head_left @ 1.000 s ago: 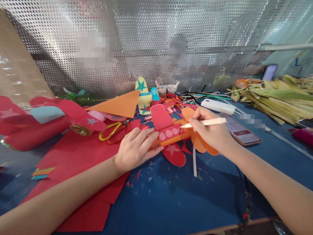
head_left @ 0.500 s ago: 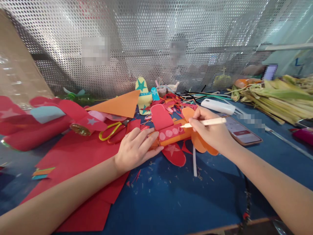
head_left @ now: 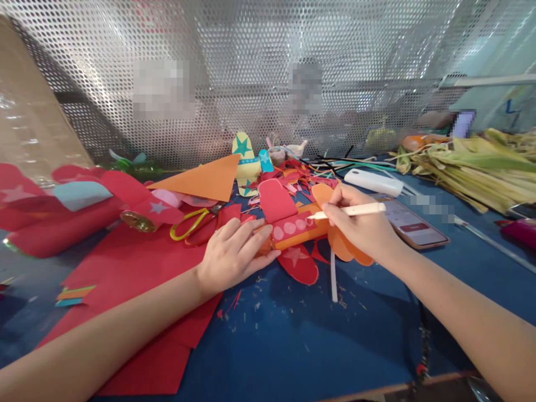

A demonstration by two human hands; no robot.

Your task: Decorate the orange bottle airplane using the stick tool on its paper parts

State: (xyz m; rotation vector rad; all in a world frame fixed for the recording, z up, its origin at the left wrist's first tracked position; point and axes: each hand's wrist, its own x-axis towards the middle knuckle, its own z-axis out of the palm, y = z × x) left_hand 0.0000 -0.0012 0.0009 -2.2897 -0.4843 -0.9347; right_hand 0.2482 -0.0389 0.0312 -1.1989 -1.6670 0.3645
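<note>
nearest, red paper sheets (head_left: 142,357) lie stacked out of square on the blue bench (head_left: 301,346), partly under the left forearm, with a few coloured strips (head_left: 75,295) on top. a narrow white strip (head_left: 334,279) lies at the middle, its far end running in under the paper plane (head_left: 288,241), which sits flat on the bench between the two hands.

the left hand (head_left: 230,254) has its grip loosely closed on the plane's left end, fingers over the top and thumb along the near side. the right hand (head_left: 355,220) has its grip pinched tight around a pale pen (head_left: 368,209), whose tip meets the row of pink circles on the plane's red band (head_left: 287,228), at its right end. the plane's body is orange; its near red wing bears a star, its far wing is plain red, and orange lobes stand by the right hand.

a phone (head_left: 414,226) with a lit screen lies just beyond the right wrist. beyond the left hand are yellow-handled scissors (head_left: 204,213) and, further left, a larger red plane (head_left: 71,226).

farther back come an orange sheet (head_left: 205,178), a white device (head_left: 372,182), paper scraps (head_left: 293,178), a yellow plane (head_left: 248,169) and dry husks (head_left: 464,173), then a perforated metal screen (head_left: 234,67).
</note>
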